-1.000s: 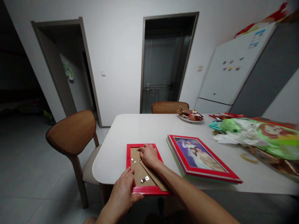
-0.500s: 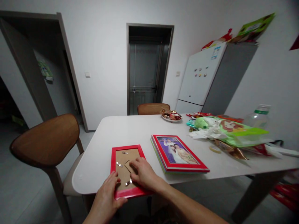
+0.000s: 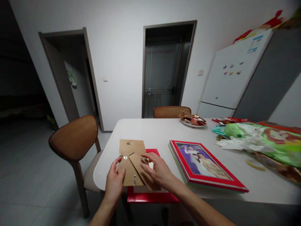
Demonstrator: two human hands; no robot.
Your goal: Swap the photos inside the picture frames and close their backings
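Note:
Both hands hold a brown photo frame backing board (image 3: 131,172) with small metal clips and a fold-out stand, lifted above the table's near edge. My left hand (image 3: 114,179) grips its left edge, thumb on top. My right hand (image 3: 158,168) is closed at its right side, by the stand flap and a clip. Below the board lies a red picture frame (image 3: 152,197), partly covered by it. To the right, a stack of frames sits on the table, topped by a red frame with a group photo (image 3: 199,161).
The white table (image 3: 141,128) also carries a plate of wrapped items (image 3: 192,120), a green plastic bag (image 3: 275,141), crumpled white tissue (image 3: 244,141) and a tape roll (image 3: 256,164). Brown chairs stand at the left (image 3: 75,138) and far side (image 3: 172,111). A fridge (image 3: 230,72) stands behind.
The backing board has come up out of the red frame and is now held in both hands. My view has turned left, so the scene sits further right.

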